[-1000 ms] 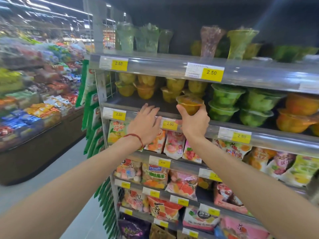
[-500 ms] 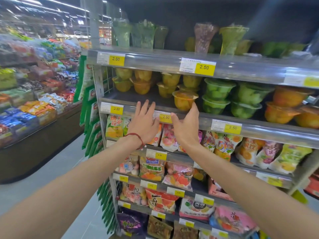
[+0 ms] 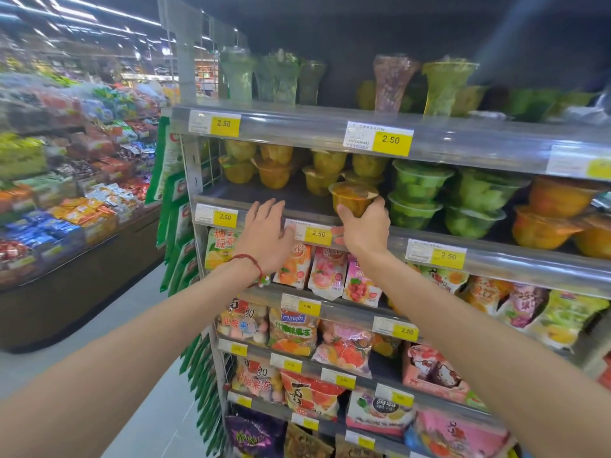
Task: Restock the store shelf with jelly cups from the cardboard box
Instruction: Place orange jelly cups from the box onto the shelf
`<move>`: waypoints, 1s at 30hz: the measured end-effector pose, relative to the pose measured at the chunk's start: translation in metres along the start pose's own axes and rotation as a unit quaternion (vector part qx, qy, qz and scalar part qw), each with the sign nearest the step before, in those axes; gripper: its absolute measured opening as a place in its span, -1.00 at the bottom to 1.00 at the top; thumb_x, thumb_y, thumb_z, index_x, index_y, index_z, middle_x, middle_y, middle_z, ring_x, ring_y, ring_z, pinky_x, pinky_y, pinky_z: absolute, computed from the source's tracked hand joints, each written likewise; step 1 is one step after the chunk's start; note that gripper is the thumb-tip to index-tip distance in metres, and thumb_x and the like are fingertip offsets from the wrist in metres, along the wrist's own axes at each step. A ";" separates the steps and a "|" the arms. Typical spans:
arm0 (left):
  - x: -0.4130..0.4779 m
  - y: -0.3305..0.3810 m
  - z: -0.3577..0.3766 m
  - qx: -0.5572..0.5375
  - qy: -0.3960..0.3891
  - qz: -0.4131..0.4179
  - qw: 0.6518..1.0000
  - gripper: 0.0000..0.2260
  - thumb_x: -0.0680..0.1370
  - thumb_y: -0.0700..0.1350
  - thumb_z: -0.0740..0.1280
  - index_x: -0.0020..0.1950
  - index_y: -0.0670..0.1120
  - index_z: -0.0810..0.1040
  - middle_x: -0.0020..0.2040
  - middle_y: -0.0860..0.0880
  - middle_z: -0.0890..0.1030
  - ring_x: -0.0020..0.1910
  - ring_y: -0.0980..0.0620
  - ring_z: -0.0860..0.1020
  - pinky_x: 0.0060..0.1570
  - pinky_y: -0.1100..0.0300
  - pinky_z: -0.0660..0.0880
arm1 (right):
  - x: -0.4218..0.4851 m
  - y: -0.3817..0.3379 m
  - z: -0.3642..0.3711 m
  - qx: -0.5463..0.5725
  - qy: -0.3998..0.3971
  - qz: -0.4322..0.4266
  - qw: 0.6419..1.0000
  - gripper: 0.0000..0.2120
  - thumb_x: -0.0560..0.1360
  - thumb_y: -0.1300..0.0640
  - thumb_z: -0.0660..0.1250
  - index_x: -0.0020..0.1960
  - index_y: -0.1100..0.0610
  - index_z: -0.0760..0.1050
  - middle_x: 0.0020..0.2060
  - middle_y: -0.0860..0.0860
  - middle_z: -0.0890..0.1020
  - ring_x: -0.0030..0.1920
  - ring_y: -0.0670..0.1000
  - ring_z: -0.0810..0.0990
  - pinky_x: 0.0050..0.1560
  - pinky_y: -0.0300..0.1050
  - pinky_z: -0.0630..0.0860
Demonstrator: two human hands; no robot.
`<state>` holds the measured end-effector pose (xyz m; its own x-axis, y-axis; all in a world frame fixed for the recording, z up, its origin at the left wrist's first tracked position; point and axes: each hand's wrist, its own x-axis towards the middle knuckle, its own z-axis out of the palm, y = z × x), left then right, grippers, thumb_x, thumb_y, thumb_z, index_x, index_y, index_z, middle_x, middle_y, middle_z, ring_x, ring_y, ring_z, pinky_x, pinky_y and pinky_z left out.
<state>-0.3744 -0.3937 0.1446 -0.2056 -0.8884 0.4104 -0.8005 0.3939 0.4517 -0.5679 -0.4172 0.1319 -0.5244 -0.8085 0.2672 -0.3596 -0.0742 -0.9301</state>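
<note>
Head view: an orange jelly cup (image 3: 353, 197) is gripped by the right hand (image 3: 365, 231), thumb and fingers curled round its base, at the front edge of the shelf (image 3: 294, 197). At the cup's 9 o'clock, the left hand (image 3: 266, 239) is laid over the shelf edge, fingers straight and slightly apart. Green cups (image 3: 418, 188) are stacked at its 3 o'clock.

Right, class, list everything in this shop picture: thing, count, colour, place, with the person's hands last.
held jelly cup: one, orange, front of second shelf
yellow jelly cups: several, yellow, second shelf, back left
green jelly cups: several, green, stacked mid second shelf
tall cups: several, green and purple, top shelf
price tags: many, yellow, along shelf fronts
snack bags: many, mixed colours, below second shelf
left hand: one, open, at second shelf edge
right hand: one, gripping the held jelly cup
</note>
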 end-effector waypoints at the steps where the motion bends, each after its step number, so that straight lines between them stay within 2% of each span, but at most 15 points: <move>1: 0.003 -0.002 0.000 0.005 0.005 -0.003 1.000 -0.50 0.66 0.01 0.13 0.57 -0.11 0.17 0.57 -0.09 0.16 0.57 -0.13 -0.01 0.54 0.02 -0.01 | -0.003 -0.004 0.000 0.001 0.002 0.000 1.000 -0.17 0.09 -0.49 0.23 0.23 -0.07 0.30 0.16 0.00 0.53 0.06 0.24 0.68 0.05 0.27 0.63; 4: 0.012 -0.006 -0.001 0.018 0.026 0.002 0.999 -0.51 0.65 0.00 0.14 0.55 -0.12 0.20 0.54 -0.10 0.22 0.55 -0.15 0.05 0.52 0.00 0.05 | -0.007 -0.006 0.004 0.024 0.012 -0.005 1.000 -0.18 0.11 -0.48 0.25 0.23 -0.06 0.32 0.15 -0.01 0.53 0.04 0.26 0.68 0.04 0.30 0.62; 8: 0.016 -0.007 0.001 0.021 0.052 0.014 0.998 -0.54 0.64 -0.01 0.16 0.52 -0.13 0.26 0.49 -0.10 0.30 0.51 -0.14 0.11 0.49 -0.01 0.14 | -0.024 -0.017 0.001 -0.003 0.021 -0.032 0.999 -0.29 0.30 -0.37 0.38 0.30 -0.04 0.31 0.20 0.00 0.48 0.05 0.27 0.68 0.05 0.30 0.62; 12: 0.014 -0.006 0.006 0.008 0.066 0.004 0.998 -0.54 0.63 -0.01 0.17 0.50 -0.13 0.28 0.47 -0.09 0.33 0.49 -0.13 0.13 0.46 -0.03 0.20 | -0.021 -0.018 0.008 -0.014 -0.009 -0.023 1.000 -0.27 0.15 -0.51 0.27 0.15 -0.09 0.34 0.11 -0.03 0.56 0.00 0.21 0.70 -0.03 0.24 0.65; 13: 0.013 -0.005 0.007 0.007 0.067 0.002 0.998 -0.54 0.63 -0.01 0.17 0.50 -0.14 0.28 0.47 -0.09 0.32 0.49 -0.12 0.13 0.47 -0.03 0.19 | -0.021 -0.021 0.011 -0.015 -0.021 -0.019 0.999 -0.30 0.15 -0.49 0.30 0.12 -0.09 0.35 0.09 -0.04 0.58 -0.01 0.20 0.70 -0.04 0.23 0.66; 16: 0.010 -0.010 0.002 0.009 0.069 -0.008 0.998 -0.52 0.63 -0.01 0.18 0.51 -0.15 0.26 0.48 -0.09 0.31 0.50 -0.11 0.13 0.49 -0.01 0.15 | -0.034 -0.041 0.019 -0.014 -0.038 -0.013 0.999 -0.47 0.36 -0.25 0.50 0.17 -0.03 0.42 0.11 0.00 0.61 0.06 0.17 0.68 0.06 0.23 0.64; 18: 0.007 -0.019 -0.008 0.012 0.073 -0.024 0.997 -0.52 0.63 -0.01 0.19 0.52 -0.15 0.25 0.49 -0.10 0.29 0.50 -0.11 0.12 0.50 0.00 0.13 | -0.037 -0.053 0.029 -0.018 -0.053 -0.018 0.998 -0.52 0.44 -0.13 0.52 0.23 0.04 0.44 0.17 0.03 0.60 0.13 0.13 0.64 0.17 0.19 0.59; 20: 0.004 -0.027 -0.016 0.014 0.069 -0.040 0.997 -0.50 0.63 -0.01 0.19 0.53 -0.15 0.23 0.50 -0.10 0.27 0.50 -0.12 0.12 0.50 -0.01 0.11 | -0.034 -0.056 0.041 -0.022 -0.074 -0.017 0.997 -0.54 0.49 -0.07 0.50 0.26 0.09 0.43 0.19 0.02 0.59 -0.05 0.03 0.69 0.09 0.01 0.60; 22: 0.000 -0.035 -0.027 0.019 0.069 -0.060 0.996 -0.49 0.63 -0.01 0.20 0.53 -0.16 0.23 0.50 -0.12 0.27 0.50 -0.13 0.12 0.50 -0.01 0.11 | -0.034 -0.060 0.055 -0.011 -0.097 -0.022 0.995 -0.57 0.51 -0.05 0.48 0.24 0.09 0.41 0.20 0.04 0.58 -0.27 -0.02 0.70 -0.17 -0.15 0.63; 23: -0.002 -0.038 -0.031 0.020 0.069 -0.069 0.995 -0.50 0.63 -0.02 0.20 0.53 -0.16 0.23 0.50 -0.12 0.27 0.50 -0.14 0.13 0.50 -0.01 0.10 | -0.035 -0.062 0.061 -0.005 -0.099 -0.028 0.995 -0.58 0.51 -0.05 0.48 0.23 0.09 0.40 0.20 0.06 0.58 -0.29 0.01 0.72 -0.20 -0.13 0.66; 26: -0.010 -0.048 -0.042 0.021 0.073 -0.095 0.993 -0.51 0.62 -0.02 0.20 0.52 -0.16 0.24 0.49 -0.12 0.28 0.49 -0.15 0.14 0.49 -0.02 0.11 | -0.038 -0.066 0.078 -0.002 -0.114 -0.032 0.993 -0.58 0.52 -0.08 0.46 0.23 0.08 0.38 0.19 0.07 0.57 -0.37 -0.01 0.72 0.02 0.12 0.67; 30: -0.022 -0.060 -0.049 0.010 0.077 -0.111 0.991 -0.54 0.61 -0.05 0.19 0.50 -0.13 0.26 0.47 -0.12 0.31 0.48 -0.14 0.17 0.47 -0.01 0.13 | -0.042 -0.073 0.088 0.007 -0.152 -0.036 0.988 -0.56 0.53 -0.03 0.46 0.29 0.03 0.36 0.20 0.05 0.55 -0.11 0.14 0.73 -0.15 0.05 0.71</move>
<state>-0.2943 -0.3857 0.1477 0.0637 -0.9054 0.4198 -0.8271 0.1875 0.5298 -0.4517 -0.4289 0.1659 -0.2409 -0.9387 0.2464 -0.3759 -0.1439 -0.9154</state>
